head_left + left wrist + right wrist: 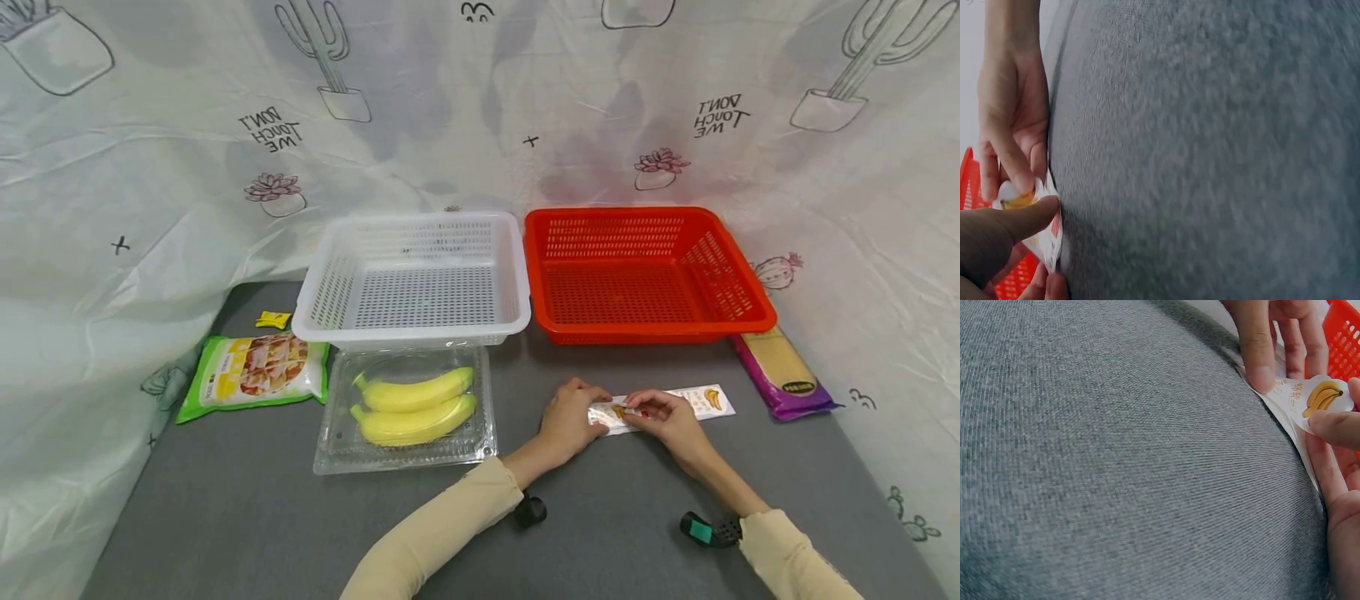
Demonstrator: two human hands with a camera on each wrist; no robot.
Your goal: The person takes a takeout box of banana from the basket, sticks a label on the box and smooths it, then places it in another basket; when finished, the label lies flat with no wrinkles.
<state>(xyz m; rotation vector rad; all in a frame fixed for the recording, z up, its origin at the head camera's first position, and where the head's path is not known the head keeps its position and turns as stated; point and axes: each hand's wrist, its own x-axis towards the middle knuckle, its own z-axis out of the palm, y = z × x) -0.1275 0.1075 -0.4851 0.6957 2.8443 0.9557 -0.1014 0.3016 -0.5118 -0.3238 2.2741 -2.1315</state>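
Note:
A white strip of banana stickers (697, 402) lies on the grey table. My left hand (567, 422) holds its left end, with the thumb (1029, 220) pressed on top in the left wrist view. The right hand (670, 423) pinches a banana sticker (1319, 403) between thumb and fingers. This sticker is partly lifted off the strip, and its edge curls up in the right wrist view. To the left, two yellow bananas (412, 419) lie in a clear plastic tray (330, 450).
Behind stand a white basket (411, 337) and a red basket (652, 333), side by side. A green-edged food bag (258, 371) and a small yellow packet (272, 319) lie at the left. On the right, a purple-and-yellow packet (786, 375) lies beside the red basket.

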